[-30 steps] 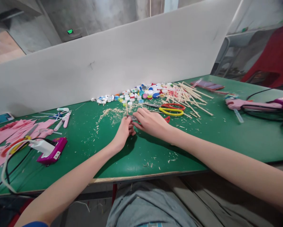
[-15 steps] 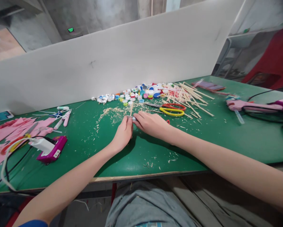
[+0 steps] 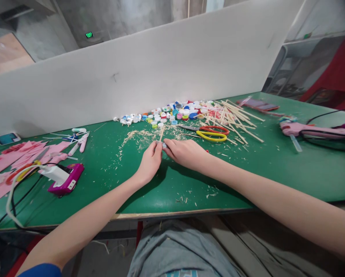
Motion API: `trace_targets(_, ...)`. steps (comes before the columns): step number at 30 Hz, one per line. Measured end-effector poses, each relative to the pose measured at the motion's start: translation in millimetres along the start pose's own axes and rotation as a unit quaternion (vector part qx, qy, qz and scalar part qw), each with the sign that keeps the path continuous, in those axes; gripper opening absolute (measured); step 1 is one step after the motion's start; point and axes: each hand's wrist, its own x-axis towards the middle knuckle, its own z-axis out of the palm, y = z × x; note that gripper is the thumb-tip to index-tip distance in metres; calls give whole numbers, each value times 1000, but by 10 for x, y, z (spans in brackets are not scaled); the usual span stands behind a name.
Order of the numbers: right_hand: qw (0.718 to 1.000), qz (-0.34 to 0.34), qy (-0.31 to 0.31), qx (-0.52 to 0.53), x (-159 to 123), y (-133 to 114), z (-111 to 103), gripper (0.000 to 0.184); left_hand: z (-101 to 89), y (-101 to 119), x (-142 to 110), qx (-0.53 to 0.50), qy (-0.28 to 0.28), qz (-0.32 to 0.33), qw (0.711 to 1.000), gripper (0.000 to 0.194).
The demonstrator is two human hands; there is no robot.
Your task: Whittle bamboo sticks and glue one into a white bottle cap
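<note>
My left hand rests on the green table, fingers closed around a thin wooden stick that points up and away. My right hand is closed too, its fingertips meeting the left hand's at the foot of the stick on a small grey tool, too hidden to name. Wood shavings lie scattered just beyond both hands. Red-and-yellow scissors lie close behind the right hand.
A heap of coloured bottle caps and a pile of wooden sticks lie along the white back panel. Pink glue guns with cables lie right; a magenta device, pink paper pieces and cables left.
The stick in my left hand has tilted slightly rightward and my hands have drawn closer together; the view has shifted a little, otherwise the table is unchanged.
</note>
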Motion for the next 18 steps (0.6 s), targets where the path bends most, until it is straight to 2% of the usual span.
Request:
trace_targets(7,1000,-2,-15,-3,-2,-25,-33,38,-21,-44,13,41,-17,12,999,35)
trace_targets(18,999,19,-31,-12,7,-97,0,41,-21,-17,25,43,-24,-11,999,41)
